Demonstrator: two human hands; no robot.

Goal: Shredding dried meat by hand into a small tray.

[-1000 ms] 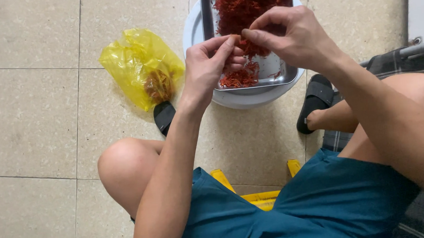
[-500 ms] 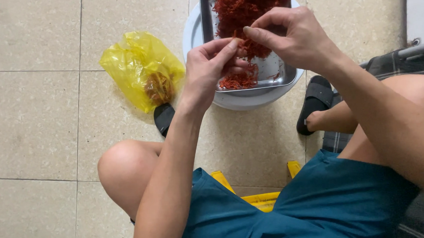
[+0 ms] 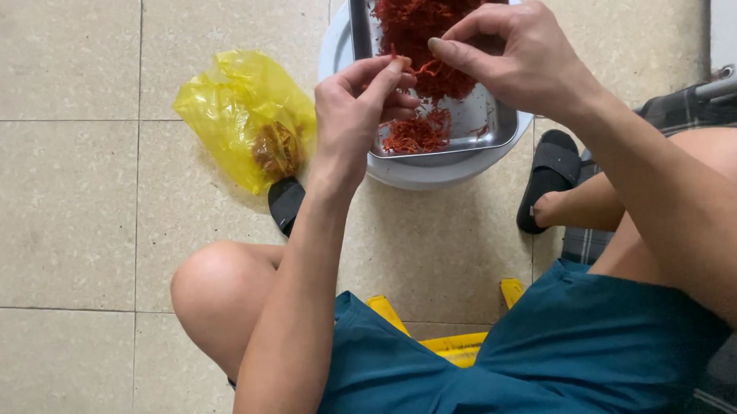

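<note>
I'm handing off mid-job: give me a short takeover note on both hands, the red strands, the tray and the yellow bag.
Left hand: pinching a few red strands over the metal tray.
Right hand: fingers pinched together just above the tray, at the same strands.
Tray sits on a white basin on the tiled floor; big heap at the far end, small loose pile at the near end.
Yellow bag lies left of the basin, with brownish bits inside.
Done: small pile only. Left: most of the heap.

Strands lie in tray; bag lies left.
</note>
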